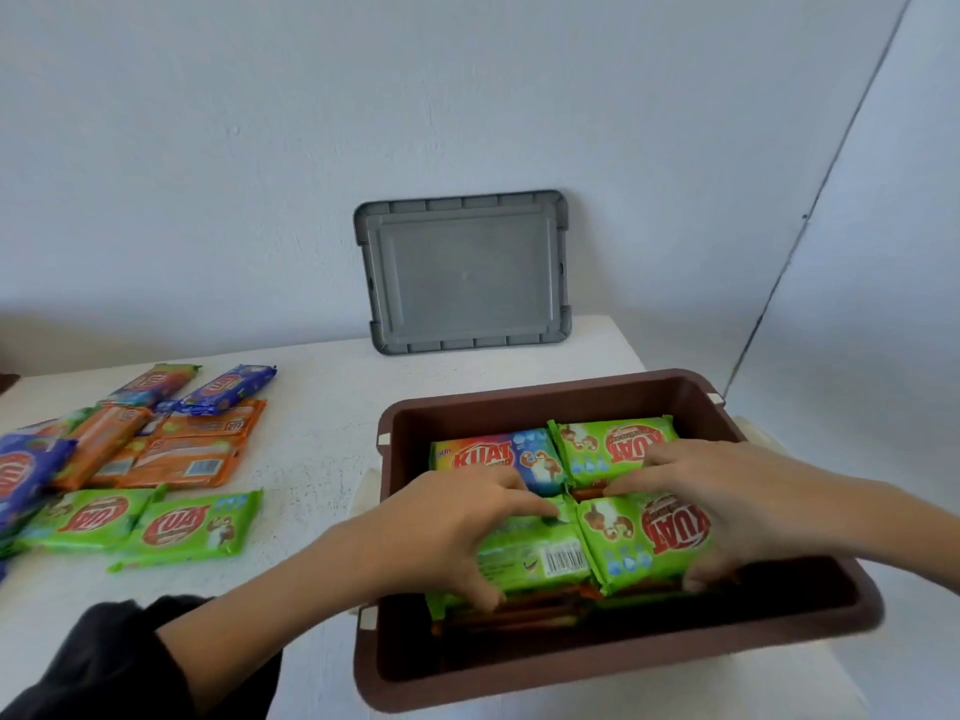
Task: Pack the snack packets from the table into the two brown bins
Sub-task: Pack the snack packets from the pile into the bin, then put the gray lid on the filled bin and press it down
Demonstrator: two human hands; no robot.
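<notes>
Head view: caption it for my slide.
Left hand and right hand grip two green packets in the brown bin; loose packets lie on the table, grey lid against the wall.

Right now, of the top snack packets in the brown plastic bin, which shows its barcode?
The near-left green packet under the left hand; the other three show KUAT logos.

The person is wearing a black sleeve (104,662), bunching in folds behind the left hand (441,537), at the lower left of the frame.

White table (322,402) against pale bluish wall (260,148), soft even light.
</notes>
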